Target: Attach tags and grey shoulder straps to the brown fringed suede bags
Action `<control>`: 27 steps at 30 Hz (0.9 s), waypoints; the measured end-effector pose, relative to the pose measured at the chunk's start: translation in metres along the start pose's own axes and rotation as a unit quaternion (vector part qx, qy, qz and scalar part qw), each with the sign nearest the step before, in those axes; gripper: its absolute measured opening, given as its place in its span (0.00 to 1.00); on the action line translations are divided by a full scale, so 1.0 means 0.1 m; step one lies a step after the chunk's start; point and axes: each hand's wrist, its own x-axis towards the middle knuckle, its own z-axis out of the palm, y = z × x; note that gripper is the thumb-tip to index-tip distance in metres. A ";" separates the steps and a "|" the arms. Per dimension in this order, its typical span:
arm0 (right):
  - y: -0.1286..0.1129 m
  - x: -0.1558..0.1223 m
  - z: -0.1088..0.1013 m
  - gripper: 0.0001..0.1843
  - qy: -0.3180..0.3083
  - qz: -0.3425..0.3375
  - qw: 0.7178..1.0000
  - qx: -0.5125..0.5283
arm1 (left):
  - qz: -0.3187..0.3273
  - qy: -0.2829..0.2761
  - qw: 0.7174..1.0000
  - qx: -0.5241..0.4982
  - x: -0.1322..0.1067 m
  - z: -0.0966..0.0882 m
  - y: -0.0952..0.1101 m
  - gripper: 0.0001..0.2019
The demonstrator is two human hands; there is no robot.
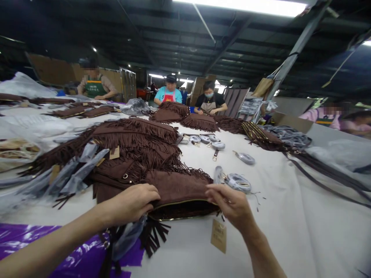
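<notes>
A brown fringed bag (179, 187) lies in front of me, its zipped mouth gaping toward me and dark inside. My left hand (135, 202) grips the bag at the left end of this opening, fingers curled over the edge. At the opposite end, my right hand (230, 200) pinches the bag's corner near the zip. Below my right hand a tan paper tag (218, 235) hangs over the white tabletop. Under my left wrist are a plastic-wrapped strap (129, 239) and dark fringe strips (154, 236).
More brown fringed bags (136, 131) are piled behind. Coiled wrapped straps (237, 182) lie to the right, with long dark straps (327, 170) beyond. Purple plastic (72, 255) covers the near left. Several co-workers, among them a person in a red apron (169, 95), are around the table (278, 216).
</notes>
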 end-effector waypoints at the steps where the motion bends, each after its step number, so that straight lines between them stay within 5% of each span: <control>1: 0.10 0.00 -0.11 0.13 0.040 0.035 0.999 0.012 | 0.012 0.012 1.000 0.013 0.04 0.02 0.09 0.12; 6: 0.43 -0.04 -0.32 0.17 -0.009 0.066 0.997 -0.037 | 0.122 0.044 0.989 0.074 0.35 0.32 0.47 0.15; 9: 0.43 -0.06 -0.24 0.25 -0.073 0.071 0.994 -0.034 | 0.131 0.050 0.982 0.129 0.53 0.56 0.37 0.16; 12: 0.43 -0.09 -0.19 0.23 -0.105 0.101 0.988 -0.050 | 0.144 0.021 0.983 0.113 0.59 0.66 0.14 0.13; 16: 0.52 -0.12 -0.22 0.18 -0.108 0.129 0.983 -0.067 | 0.146 -0.034 0.988 -0.038 0.51 0.43 -0.02 0.20; 20: 0.64 -0.12 -0.27 0.17 -0.049 0.123 0.983 -0.127 | 0.006 -0.021 0.972 -0.235 0.27 -0.03 -0.05 0.16; 24: 0.61 -0.05 -0.23 0.16 0.060 0.049 0.984 -0.158 | -0.107 -0.004 0.989 -0.105 -0.13 -0.24 -0.13 0.11; 27: 0.36 -0.02 -0.08 0.13 0.037 0.005 0.997 -0.071 | -0.094 -0.033 0.995 0.012 -0.41 -0.10 -0.19 0.06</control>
